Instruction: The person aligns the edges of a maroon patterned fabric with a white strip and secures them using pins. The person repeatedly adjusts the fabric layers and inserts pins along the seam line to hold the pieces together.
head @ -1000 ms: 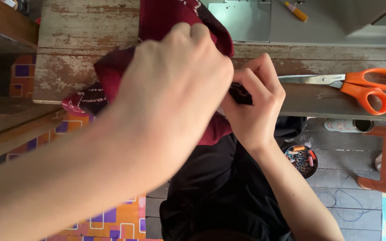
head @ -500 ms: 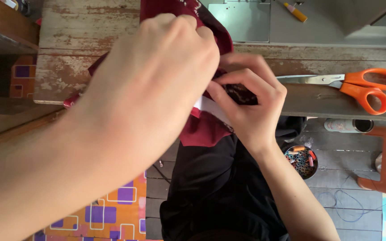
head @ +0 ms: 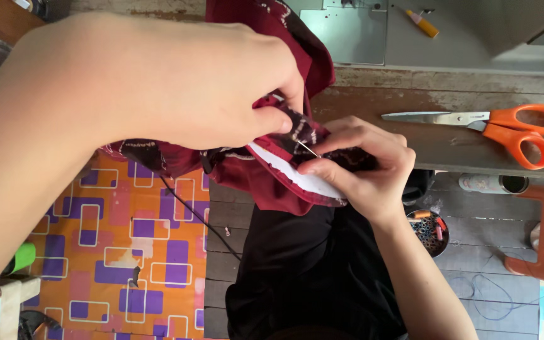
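The dark red patterned fabric is held up between both hands over the lap, just below the edge of the worn wooden surface, with a white strip of lining showing along its folded edge. The left hand is clenched on the cloth from above, thumb and forefinger pinching a fold. The right hand is closed on the edge from the other side, and a thin pin or needle is seen standing out of the fabric between the two thumbs.

The sharp end is judged the main risk — the thumbs are pressed close beside it, and a slip of the fold could drive it into a fingertip. The white strip could also be shifted out of line if either pinch is loosened, since nothing else holds it.

Much is hidden. The left forearm fills the near view and covers most of the cloth — how far the fabric runs back toward the grey sewing machine bed cannot be told. Whether thread is attached to the pin cannot be made out. Orange-handled scissors lie well apart on the right, untouched.
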